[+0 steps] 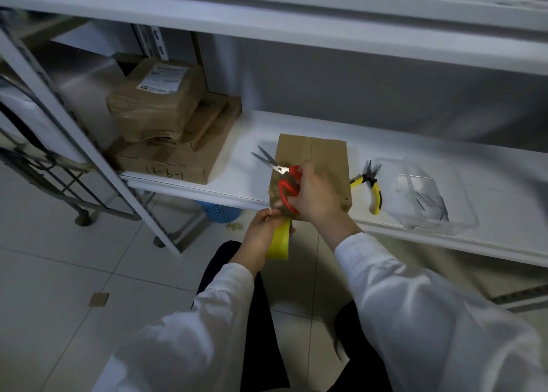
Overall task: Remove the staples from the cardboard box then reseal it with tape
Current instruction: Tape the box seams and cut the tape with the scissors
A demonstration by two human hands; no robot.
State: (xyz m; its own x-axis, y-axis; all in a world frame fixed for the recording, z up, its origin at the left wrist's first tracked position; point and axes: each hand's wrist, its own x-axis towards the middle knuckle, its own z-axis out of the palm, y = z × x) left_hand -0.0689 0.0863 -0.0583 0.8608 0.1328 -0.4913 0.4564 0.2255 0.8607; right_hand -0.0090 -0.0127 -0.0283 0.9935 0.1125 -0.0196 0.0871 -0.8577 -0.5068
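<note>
A small flat cardboard box (323, 157) lies on the white shelf (246, 190), reaching its front edge. My right hand (315, 194) grips red-handled scissors (286, 184) over the box, blades spread and pointing up-left. My left hand (261, 231) holds a yellow roll of tape (280, 242) just below the shelf edge, pinching the clear tape end by the box's near left corner. A strip of clear tape runs up onto the box's front.
Yellow-handled pliers (370, 187) lie right of the box. A clear plastic tray (427, 196) holding several metal staples sits further right. Stacked cardboard parcels (166, 130) fill the shelf's left end. A blue basket (221, 210) stands on the floor beneath.
</note>
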